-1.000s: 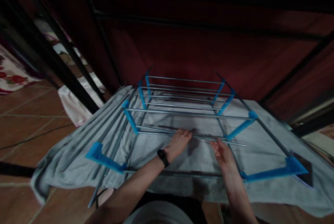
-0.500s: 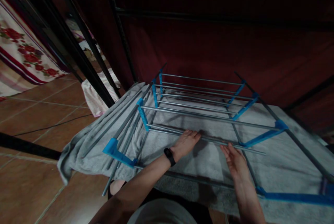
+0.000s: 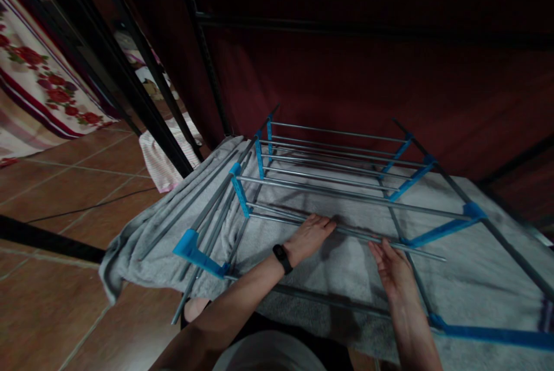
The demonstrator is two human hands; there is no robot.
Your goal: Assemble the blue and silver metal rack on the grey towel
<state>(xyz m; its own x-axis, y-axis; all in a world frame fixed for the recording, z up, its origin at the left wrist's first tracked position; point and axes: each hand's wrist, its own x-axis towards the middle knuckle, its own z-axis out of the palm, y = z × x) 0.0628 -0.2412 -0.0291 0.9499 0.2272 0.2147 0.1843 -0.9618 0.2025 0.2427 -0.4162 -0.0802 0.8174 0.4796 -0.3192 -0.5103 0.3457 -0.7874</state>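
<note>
A rack frame of grey metal tubes and blue plastic brackets (image 3: 199,258) lies on a grey blanket (image 3: 346,267). My left hand (image 3: 309,235), with a black band on its wrist, is closed over a thin metal rod (image 3: 277,220) at the middle of the frame. The fingers of my right hand (image 3: 393,264) pinch the same rod farther right, palm turned partly up. The rod's right end sticks out free beyond the right bracket (image 3: 445,229). A second rod runs close beside it, and at its left end the two spread slightly apart near the left bracket (image 3: 240,195).
Several loose metal tubes (image 3: 212,227) lie on the blanket at the left. Black metal posts (image 3: 138,94) and a dark red cloth (image 3: 367,82) stand around the blanket. A striped cloth (image 3: 162,157) and a cable (image 3: 93,206) are on the tiled floor side.
The view has shifted slightly, moving the scene a little to the right. Both hands stay on the rod in nearly the same places.
</note>
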